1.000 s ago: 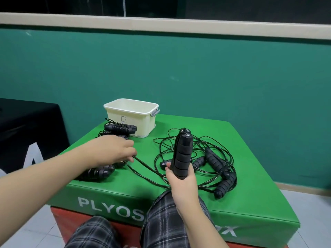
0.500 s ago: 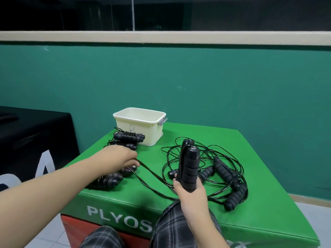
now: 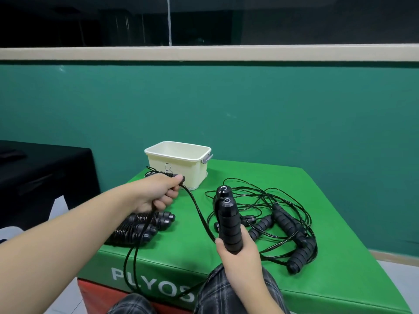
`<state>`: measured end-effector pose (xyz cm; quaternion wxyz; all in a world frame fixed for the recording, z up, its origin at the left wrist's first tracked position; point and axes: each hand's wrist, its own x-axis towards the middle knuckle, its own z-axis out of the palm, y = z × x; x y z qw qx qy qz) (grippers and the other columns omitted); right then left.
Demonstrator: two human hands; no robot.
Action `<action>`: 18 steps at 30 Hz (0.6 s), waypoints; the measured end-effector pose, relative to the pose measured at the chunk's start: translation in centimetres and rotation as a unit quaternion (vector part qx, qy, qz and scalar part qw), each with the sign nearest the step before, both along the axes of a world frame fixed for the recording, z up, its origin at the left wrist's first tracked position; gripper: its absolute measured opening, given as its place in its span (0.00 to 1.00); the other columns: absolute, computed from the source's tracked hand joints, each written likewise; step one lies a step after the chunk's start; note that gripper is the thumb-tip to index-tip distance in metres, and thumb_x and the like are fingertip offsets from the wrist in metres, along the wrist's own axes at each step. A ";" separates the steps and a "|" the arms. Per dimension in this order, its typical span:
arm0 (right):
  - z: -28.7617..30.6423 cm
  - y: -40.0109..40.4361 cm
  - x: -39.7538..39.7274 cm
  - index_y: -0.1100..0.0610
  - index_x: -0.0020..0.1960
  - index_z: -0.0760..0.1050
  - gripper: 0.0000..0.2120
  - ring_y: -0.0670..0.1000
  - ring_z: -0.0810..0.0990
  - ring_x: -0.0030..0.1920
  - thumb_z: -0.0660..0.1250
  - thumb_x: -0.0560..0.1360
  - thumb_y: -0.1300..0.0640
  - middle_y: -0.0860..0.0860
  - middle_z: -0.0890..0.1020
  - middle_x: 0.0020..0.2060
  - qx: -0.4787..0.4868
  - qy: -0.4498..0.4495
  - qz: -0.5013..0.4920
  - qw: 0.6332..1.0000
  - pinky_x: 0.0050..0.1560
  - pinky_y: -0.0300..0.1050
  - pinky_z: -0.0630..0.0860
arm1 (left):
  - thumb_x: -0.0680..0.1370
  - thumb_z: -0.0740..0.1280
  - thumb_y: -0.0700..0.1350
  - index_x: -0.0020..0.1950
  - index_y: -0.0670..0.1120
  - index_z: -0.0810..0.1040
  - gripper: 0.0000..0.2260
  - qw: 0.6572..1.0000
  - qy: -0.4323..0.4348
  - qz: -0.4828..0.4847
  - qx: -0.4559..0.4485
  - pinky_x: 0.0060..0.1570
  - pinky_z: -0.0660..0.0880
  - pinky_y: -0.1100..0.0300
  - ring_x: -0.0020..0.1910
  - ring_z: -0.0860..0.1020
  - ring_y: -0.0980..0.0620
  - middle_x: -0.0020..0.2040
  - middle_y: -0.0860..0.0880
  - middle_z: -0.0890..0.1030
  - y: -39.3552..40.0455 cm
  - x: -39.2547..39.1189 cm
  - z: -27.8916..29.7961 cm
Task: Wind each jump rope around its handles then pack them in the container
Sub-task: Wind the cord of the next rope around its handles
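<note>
Right hand (image 3: 238, 257) grips a pair of black handles (image 3: 227, 223) held upright together, fingers curled round their lower part, above the near edge of the green plyo box (image 3: 249, 177). Left hand (image 3: 156, 193) is closed on the black rope (image 3: 199, 214), pinching it between thumb and curled fingers, raised over the left part of the box top, just in front of the cream container (image 3: 179, 164). From the left hand the rope runs down and right toward the held handles; a loop (image 3: 133, 268) of it hangs over the box front, across the white lettering.

Container stands at the far left of the box top, open; its inside is hidden from here. Letter marked on its front wall, grey clip on its right side.

Two wound ropes (image 3: 145, 225) lie side by side on the left of the box top, under the left forearm. Another wound one seems to sit behind the left hand, mostly hidden.

Loose tangle of ropes (image 3: 290, 223) with several handles lies on the right of the box top.

Plaid trousers (image 3: 226, 298) at bottom. Green wall behind.
</note>
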<state>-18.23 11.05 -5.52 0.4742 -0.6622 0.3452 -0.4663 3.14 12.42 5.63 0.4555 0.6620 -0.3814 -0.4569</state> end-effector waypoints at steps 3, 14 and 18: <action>-0.2 0.0 0.2 0.48 0.46 0.74 0.11 0.40 0.72 0.34 0.69 0.72 0.63 0.47 0.76 0.35 -0.022 0.013 -0.001 1.000 0.39 0.30 0.69 | 0.82 0.57 0.51 0.40 0.44 0.67 0.14 1.000 0.007 0.002 -0.004 0.15 0.52 0.69 0.20 0.56 0.59 0.27 0.53 0.61 0.5 -0.5 0.9; -2.0 0.2 1.2 0.44 0.56 0.69 0.30 0.50 0.75 0.43 0.71 0.57 0.62 0.45 0.65 0.49 -0.299 0.233 -0.070 0.923 0.33 0.38 0.69 | 0.81 0.59 0.52 0.44 0.40 0.75 0.16 0.991 -0.127 -0.009 -0.033 0.19 0.52 0.68 0.20 0.55 0.59 0.25 0.55 0.60 1.8 -2.4 2.3; -2.1 0.4 2.1 0.48 0.48 0.73 0.36 0.49 0.74 0.34 0.77 0.42 0.63 0.48 0.67 0.41 -0.342 0.353 -0.115 0.863 0.26 0.35 0.58 | 0.82 0.57 0.52 0.46 0.40 0.75 0.16 0.989 -0.140 -0.051 -0.024 0.19 0.52 0.68 0.21 0.54 0.59 0.24 0.55 0.60 3.0 -4.2 1.9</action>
